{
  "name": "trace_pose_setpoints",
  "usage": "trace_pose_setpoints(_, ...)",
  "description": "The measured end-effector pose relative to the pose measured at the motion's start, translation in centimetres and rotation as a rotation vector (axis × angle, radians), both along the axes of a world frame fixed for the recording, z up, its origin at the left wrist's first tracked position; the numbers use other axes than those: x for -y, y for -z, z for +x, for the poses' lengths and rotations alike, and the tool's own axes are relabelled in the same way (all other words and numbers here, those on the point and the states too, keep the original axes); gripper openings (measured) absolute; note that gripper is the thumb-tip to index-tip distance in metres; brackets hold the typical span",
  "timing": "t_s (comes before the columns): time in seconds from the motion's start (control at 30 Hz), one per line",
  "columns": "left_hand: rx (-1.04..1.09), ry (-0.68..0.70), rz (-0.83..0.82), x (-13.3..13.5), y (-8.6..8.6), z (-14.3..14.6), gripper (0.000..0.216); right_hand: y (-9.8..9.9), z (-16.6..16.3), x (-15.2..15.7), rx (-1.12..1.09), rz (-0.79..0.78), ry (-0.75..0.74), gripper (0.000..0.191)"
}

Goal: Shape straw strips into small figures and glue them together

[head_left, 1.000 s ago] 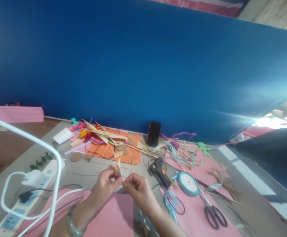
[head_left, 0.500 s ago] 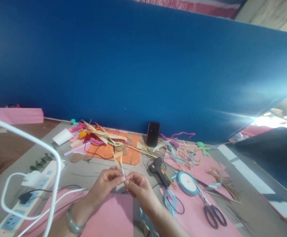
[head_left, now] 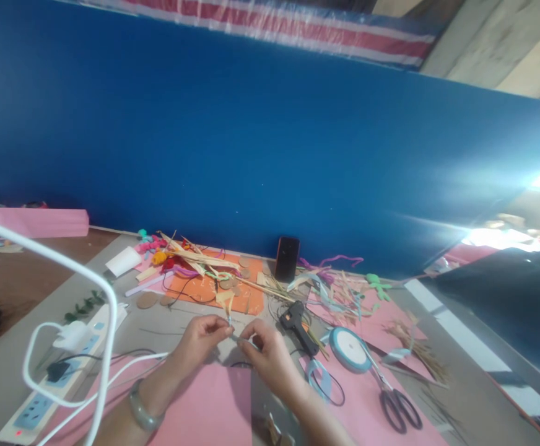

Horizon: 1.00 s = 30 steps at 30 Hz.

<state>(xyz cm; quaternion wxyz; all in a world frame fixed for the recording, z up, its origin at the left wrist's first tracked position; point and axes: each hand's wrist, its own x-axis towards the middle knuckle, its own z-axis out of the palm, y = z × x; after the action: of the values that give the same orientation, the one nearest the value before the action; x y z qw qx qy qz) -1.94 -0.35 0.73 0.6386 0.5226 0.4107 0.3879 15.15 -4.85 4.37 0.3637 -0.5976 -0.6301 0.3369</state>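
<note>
My left hand pinches a small stem with flat straw-coloured strips fanning out above the fingertips. A bit of light blue ribbon shows around its base. Close by on the right, my right hand has thumb and forefinger pressed together on the end of a narrow ribbon that spans the small gap between the hands. Both hands hover above the edge of a pink sheet. Beyond my right hand lie a black glue gun and a light blue ribbon spool.
Black-handled scissors lie at the right on pink paper. A power strip with white cables runs along the left. A phone leans against the blue partition; straw strips and pipe cleaners cover an orange sheet.
My right hand has drawn slightly away from the left, with ribbon now stretched between them. Light blue ribbon below my right wrist no longer shows. The view has tilted up a little.
</note>
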Motion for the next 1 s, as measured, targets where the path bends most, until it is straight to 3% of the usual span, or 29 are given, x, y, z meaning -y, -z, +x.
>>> trace_pose_setpoints(0.23,0.005,0.003,0.013,0.1,0.0,-0.1,0.027,-1.1,0.6,0.2,-0.103,-0.071,-0.036,0.024)
trace_pose_setpoints(0.43,0.016,0.034,0.097,0.3,0.0,0.1,0.024,-0.3,0.9,0.6,-0.133,-0.118,-0.019,0.039)
trace_pose_setpoints(0.6,0.022,0.096,0.072,0.5,-0.1,0.1,0.022,0.4,1.3,0.9,-0.132,-0.148,-0.005,0.049)
trace_pose_setpoints(1.0,0.039,0.063,-0.074,0.5,0.4,0.8,0.019,0.8,2.0,1.7,-0.089,-0.118,-0.018,0.048)
